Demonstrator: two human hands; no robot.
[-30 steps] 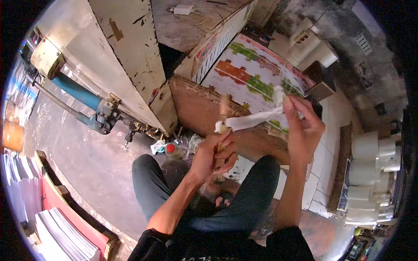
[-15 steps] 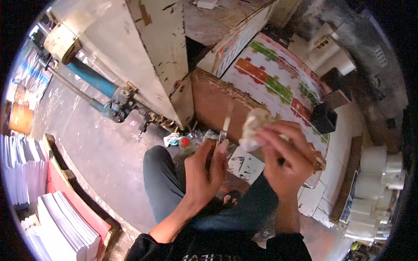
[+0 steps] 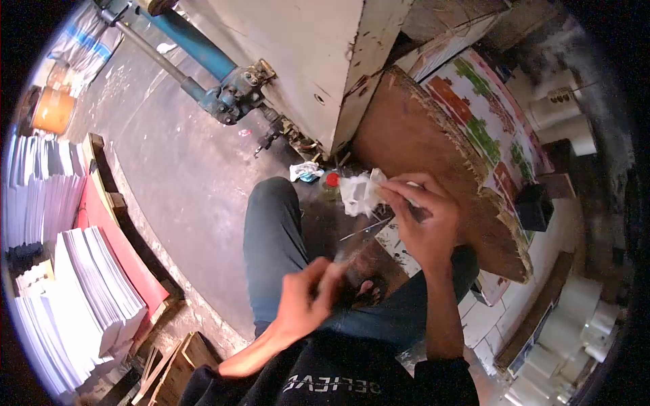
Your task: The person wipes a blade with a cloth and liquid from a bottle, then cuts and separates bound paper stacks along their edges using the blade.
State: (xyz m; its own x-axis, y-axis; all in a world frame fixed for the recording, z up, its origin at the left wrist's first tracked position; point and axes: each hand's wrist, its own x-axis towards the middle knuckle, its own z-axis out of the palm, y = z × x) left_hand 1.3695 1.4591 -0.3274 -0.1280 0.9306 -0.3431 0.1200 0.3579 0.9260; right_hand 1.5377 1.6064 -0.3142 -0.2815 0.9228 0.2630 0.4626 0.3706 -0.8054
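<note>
My left hand (image 3: 306,298) is closed around the near end of a thin, shiny metal blade (image 3: 364,234), smeared by motion, which points up and to the right above my lap. Its exact kind cannot be told. Between the fingertips of my right hand (image 3: 428,215) is a crumpled white cloth (image 3: 359,193), hanging to the left of the fingers. The cloth is just above the blade's far end, and I cannot tell whether they touch.
Stacks of white paper (image 3: 101,287) stand on the left. A blue metal machine arm (image 3: 189,47) reaches in beside a pale cabinet (image 3: 308,74). To the right is a rough-edged board table (image 3: 420,128); a red bottle cap (image 3: 332,179) and scraps lie on the floor.
The view has shifted right and down. My left hand has moved lower and away from the right, tilting the blade from upright to slanting. The cloth now hangs spread out from my right fingers.
</note>
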